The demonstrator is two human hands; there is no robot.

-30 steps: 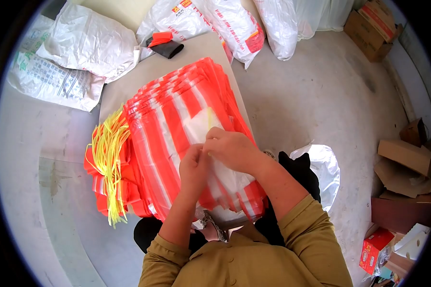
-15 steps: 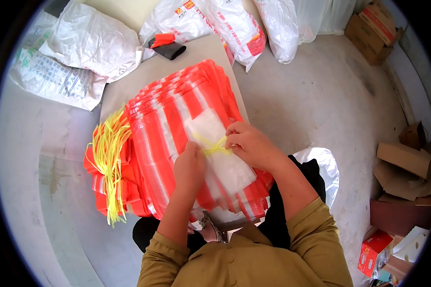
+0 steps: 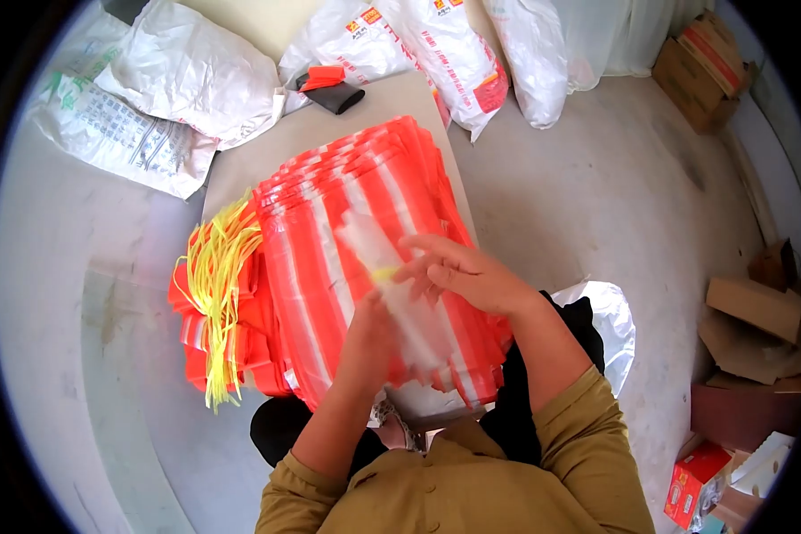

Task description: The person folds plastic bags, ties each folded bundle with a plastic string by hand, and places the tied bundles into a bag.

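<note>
A white folded bundle (image 3: pixel 418 325), with a yellow tie (image 3: pixel 384 274) round its middle, is over a stack of red-and-white striped plastic bags (image 3: pixel 303 258). My left hand (image 3: pixel 369 338) is closed at the bundle's left edge, its fingertips partly hidden and blurred. On the other side, my right hand (image 3: pixel 472 274) has its fingers spread, with the fingertips over the bundle near the tie. The bundle looks tilted and smeared by motion. Left of the stack, a hank of yellow ties (image 3: pixel 218 303) lies over folded red bags (image 3: pixel 256 329).
The stack rests on a grey-beige table (image 3: pixel 240 169). A black and red folded item (image 3: pixel 336 96) lies at its far end. White sacks (image 3: pixel 187 76) stand beyond. Cardboard boxes (image 3: pixel 756 311) and a red box (image 3: pixel 692 485) are on the floor to the right.
My fingers have left the yellow tie's ends, and my right hand has opened. The bundle has tipped and now looks narrower. The camera view has shifted slightly.
</note>
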